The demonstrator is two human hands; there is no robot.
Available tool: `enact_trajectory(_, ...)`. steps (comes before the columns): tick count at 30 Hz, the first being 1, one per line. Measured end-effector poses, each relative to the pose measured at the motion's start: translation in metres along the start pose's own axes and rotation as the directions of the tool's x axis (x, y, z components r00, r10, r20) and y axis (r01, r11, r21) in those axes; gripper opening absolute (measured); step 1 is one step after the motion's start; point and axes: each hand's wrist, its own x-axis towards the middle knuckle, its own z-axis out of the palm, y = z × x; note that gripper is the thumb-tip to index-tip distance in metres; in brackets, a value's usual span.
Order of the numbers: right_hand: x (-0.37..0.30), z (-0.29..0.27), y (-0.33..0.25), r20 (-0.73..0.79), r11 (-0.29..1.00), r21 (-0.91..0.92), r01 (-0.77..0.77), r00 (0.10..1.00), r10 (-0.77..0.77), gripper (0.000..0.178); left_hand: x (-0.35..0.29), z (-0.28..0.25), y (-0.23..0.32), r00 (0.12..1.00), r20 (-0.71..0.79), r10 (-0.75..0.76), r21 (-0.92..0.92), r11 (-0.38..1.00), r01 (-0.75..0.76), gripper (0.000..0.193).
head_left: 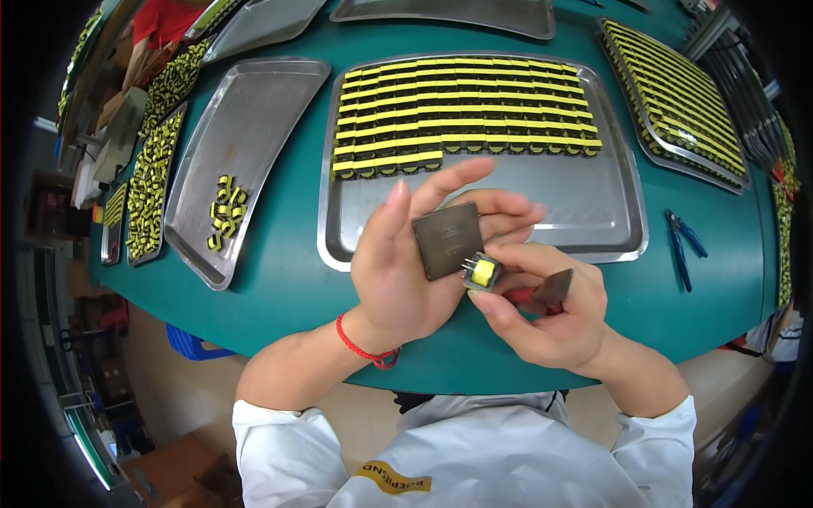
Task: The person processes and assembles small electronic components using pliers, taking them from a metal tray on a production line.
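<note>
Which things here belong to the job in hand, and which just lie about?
In the job: dark square block, on the left hand; yellow-and-black component and red-and-brown item, in the right hand; likely the central tray of lined-up components.

Probably lying about: blue pliers; far metal tray.

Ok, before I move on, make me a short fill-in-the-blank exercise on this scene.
1. The flat, dark square block rests in the person's ____ hand.
2. The small black-and-yellow component with metal pins is pinched by the ____ hand.
3. The braided cord bracelet is coloured ____.
4. The blue-handled pliers lie on the ____ table.

Missing words: left; right; red; green.
</note>
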Motion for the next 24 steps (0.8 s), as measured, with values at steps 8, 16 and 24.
enact_trajectory(8, -0.0001, 0.0044, 0.0044, -0.034, 0.998, -0.058, -0.021, 0.999, 0.019, 0.039, -0.0052, -0.0002, 0.0001, 0.971, 0.237, 0.029, 0.541, 0.826, -0.157, 0.088)
enact_trajectory(16, -0.0006, 0.0036, 0.0040, -0.039, 0.997, -0.082, -0.005, 0.999, 0.001, 0.037, -0.0043, -0.0029, -0.0031, 0.953, 0.300, 0.042, 0.578, 0.787, -0.217, 0.085)
enact_trajectory(24, 0.0022, 0.0103, 0.0086, -0.078, 0.992, -0.094, 0.080, 0.993, -0.087, 0.035, -0.0045, -0.0038, -0.0064, 0.971, 0.239, 0.015, 0.599, 0.785, -0.160, 0.080)
